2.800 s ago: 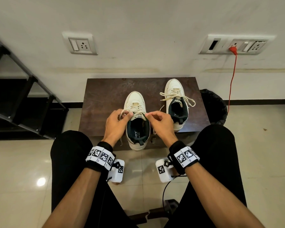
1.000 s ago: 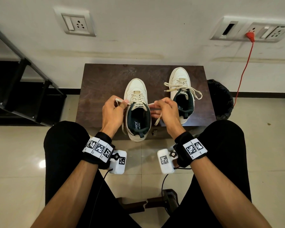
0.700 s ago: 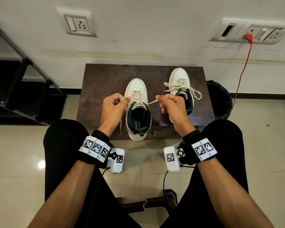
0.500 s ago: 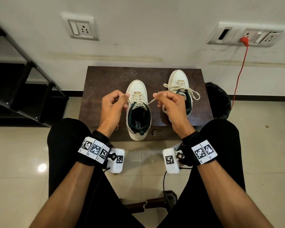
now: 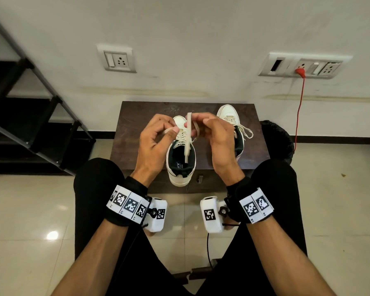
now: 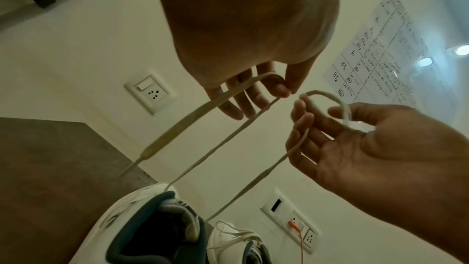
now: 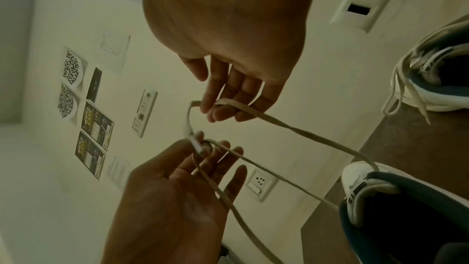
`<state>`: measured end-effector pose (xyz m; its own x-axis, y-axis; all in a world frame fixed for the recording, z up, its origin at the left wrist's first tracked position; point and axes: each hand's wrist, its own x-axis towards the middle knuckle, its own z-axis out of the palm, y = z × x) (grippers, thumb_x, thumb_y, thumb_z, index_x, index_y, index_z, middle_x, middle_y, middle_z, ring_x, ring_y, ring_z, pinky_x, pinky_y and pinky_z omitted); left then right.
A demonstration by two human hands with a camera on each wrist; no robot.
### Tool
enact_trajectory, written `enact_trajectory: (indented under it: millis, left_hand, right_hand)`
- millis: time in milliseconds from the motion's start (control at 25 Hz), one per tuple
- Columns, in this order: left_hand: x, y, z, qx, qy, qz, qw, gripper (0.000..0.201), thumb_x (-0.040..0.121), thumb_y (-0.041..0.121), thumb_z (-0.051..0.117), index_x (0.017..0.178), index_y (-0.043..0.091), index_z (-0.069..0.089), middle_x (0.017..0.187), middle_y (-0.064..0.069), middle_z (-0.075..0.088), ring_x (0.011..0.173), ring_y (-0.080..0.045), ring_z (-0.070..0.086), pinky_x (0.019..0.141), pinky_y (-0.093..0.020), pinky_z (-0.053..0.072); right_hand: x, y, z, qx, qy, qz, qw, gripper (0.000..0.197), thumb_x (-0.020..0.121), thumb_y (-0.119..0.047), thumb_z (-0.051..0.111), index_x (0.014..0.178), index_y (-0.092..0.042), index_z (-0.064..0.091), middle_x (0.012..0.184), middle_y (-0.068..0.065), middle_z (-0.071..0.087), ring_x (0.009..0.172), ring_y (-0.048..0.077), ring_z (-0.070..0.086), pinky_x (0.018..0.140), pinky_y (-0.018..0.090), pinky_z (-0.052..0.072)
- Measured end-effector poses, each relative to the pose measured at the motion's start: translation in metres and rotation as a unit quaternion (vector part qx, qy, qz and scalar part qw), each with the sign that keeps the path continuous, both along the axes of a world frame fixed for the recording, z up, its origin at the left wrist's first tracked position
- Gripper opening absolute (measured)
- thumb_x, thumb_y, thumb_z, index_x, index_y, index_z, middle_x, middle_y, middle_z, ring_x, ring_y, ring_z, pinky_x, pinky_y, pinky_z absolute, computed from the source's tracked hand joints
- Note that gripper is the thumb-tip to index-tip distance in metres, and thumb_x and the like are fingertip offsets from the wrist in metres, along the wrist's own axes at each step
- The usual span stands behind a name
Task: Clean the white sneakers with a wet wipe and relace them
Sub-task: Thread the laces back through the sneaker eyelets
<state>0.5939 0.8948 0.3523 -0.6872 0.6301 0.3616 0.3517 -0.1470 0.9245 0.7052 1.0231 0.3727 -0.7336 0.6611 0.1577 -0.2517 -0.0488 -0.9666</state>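
Note:
Two white sneakers with dark linings stand on a dark brown table (image 5: 137,129). Both hands are raised above the near sneaker (image 5: 181,167), each holding one half of its cream lace (image 5: 188,142) folded into a loop. My left hand (image 5: 169,131) pinches its loop (image 6: 275,79) between thumb and fingers. My right hand (image 5: 193,124) holds the other loop (image 6: 327,95), and a free lace end hangs over the shoe's opening. The two loops are close but apart. The far sneaker (image 5: 229,112), with loose laces, sits behind my right hand.
A black bin (image 5: 278,142) stands right of the table. A red cable (image 5: 299,107) hangs from a wall socket above it. A black metal rack (image 5: 30,116) fills the left side. My knees flank the table's near edge.
Both hands have risen from the near sneaker's tongue, pulling the lace halves up. They moved inward, and each lace half is now folded into a loop.

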Motion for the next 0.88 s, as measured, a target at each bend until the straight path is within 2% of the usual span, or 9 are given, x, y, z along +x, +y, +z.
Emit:
enact_trajectory:
  millis: [120,240,360,400,480,560,600,680,880]
  left_hand:
    - [0.009,-0.002,0.01,0.0,0.02,-0.023,1.0,0.019,0.096,-0.006,0.061,0.077,-0.006,0.064,0.103,-0.018,0.059,0.097,-0.012,0.059,0.085,-0.021,0.046]
    - [0.012,-0.002,0.012,-0.018,0.057,-0.022,0.998,0.02,0.096,0.006,0.066,0.079,-0.004,0.067,0.111,-0.013,0.058,0.107,-0.025,0.059,0.092,-0.029,0.047]
    - [0.006,0.001,0.01,-0.026,0.058,-0.013,0.998,0.023,0.095,0.012,0.067,0.076,0.0,0.067,0.119,-0.003,0.057,0.119,-0.027,0.055,0.101,-0.032,0.046]
    - [0.002,0.002,0.01,-0.03,0.037,-0.018,0.999,0.022,0.096,0.012,0.066,0.076,0.002,0.068,0.122,-0.003,0.058,0.119,-0.025,0.056,0.098,-0.031,0.047]
    - [-0.004,0.004,0.007,-0.038,-0.03,-0.047,0.998,0.022,0.101,0.014,0.062,0.081,0.006,0.07,0.12,-0.01,0.065,0.098,-0.023,0.064,0.078,-0.032,0.052]
    - [-0.006,0.003,0.002,-0.054,-0.079,-0.067,0.993,0.021,0.106,0.014,0.057,0.091,0.006,0.069,0.101,-0.019,0.07,0.071,-0.02,0.064,0.065,-0.031,0.052]
    - [-0.005,0.002,-0.002,-0.081,-0.078,-0.054,0.992,0.018,0.107,0.016,0.056,0.097,0.005,0.069,0.091,-0.014,0.072,0.07,-0.017,0.065,0.069,-0.029,0.052]
    - [-0.005,-0.001,-0.015,-0.139,-0.066,-0.027,0.988,0.013,0.105,0.019,0.06,0.108,0.01,0.07,0.086,0.001,0.075,0.082,-0.009,0.068,0.081,-0.024,0.053]
    - [-0.002,-0.007,-0.048,-0.202,-0.063,-0.026,0.977,0.013,0.09,0.026,0.069,0.091,0.022,0.082,0.095,-0.003,0.076,0.101,-0.024,0.068,0.098,-0.05,0.054]
  right_hand:
    - [-0.004,-0.003,-0.001,0.005,-0.023,0.003,1.0,0.035,0.096,0.007,0.05,0.12,-0.002,0.074,0.097,0.005,0.077,0.073,0.011,0.065,0.068,0.022,0.053]
    - [-0.007,-0.008,-0.01,0.05,-0.062,0.044,0.996,0.04,0.098,0.009,0.057,0.128,-0.012,0.072,0.11,0.003,0.077,0.086,0.003,0.07,0.071,0.016,0.052]
    - [-0.007,-0.011,-0.019,0.072,-0.076,0.101,0.989,0.026,0.1,-0.001,0.065,0.119,-0.017,0.075,0.099,-0.004,0.077,0.08,-0.001,0.067,0.074,0.018,0.051]
    - [-0.007,-0.012,-0.021,0.077,-0.08,0.114,0.987,0.019,0.101,-0.003,0.066,0.111,-0.015,0.076,0.093,-0.006,0.077,0.075,-0.001,0.065,0.072,0.017,0.05]
    - [-0.006,-0.01,-0.027,0.077,-0.101,0.12,0.985,0.017,0.105,-0.008,0.062,0.1,-0.01,0.078,0.081,-0.001,0.075,0.064,0.008,0.058,0.064,0.017,0.046]
    - [-0.008,-0.006,-0.034,0.072,-0.129,0.122,0.981,0.024,0.109,-0.018,0.057,0.098,-0.009,0.077,0.078,0.008,0.076,0.062,0.019,0.053,0.062,0.021,0.044]
    - [-0.007,-0.002,-0.039,0.073,-0.138,0.123,0.98,0.029,0.11,-0.021,0.056,0.096,-0.006,0.075,0.079,0.011,0.076,0.063,0.021,0.053,0.063,0.023,0.044]
    - [-0.005,0.007,-0.046,0.083,-0.152,0.114,0.978,0.032,0.111,-0.021,0.054,0.095,-0.001,0.073,0.081,0.013,0.076,0.062,0.02,0.054,0.064,0.023,0.045]
    - [0.0,0.023,-0.06,0.139,-0.184,0.048,0.972,0.021,0.104,-0.02,0.066,0.092,-0.011,0.08,0.081,-0.002,0.077,0.068,0.009,0.067,0.072,0.029,0.054]
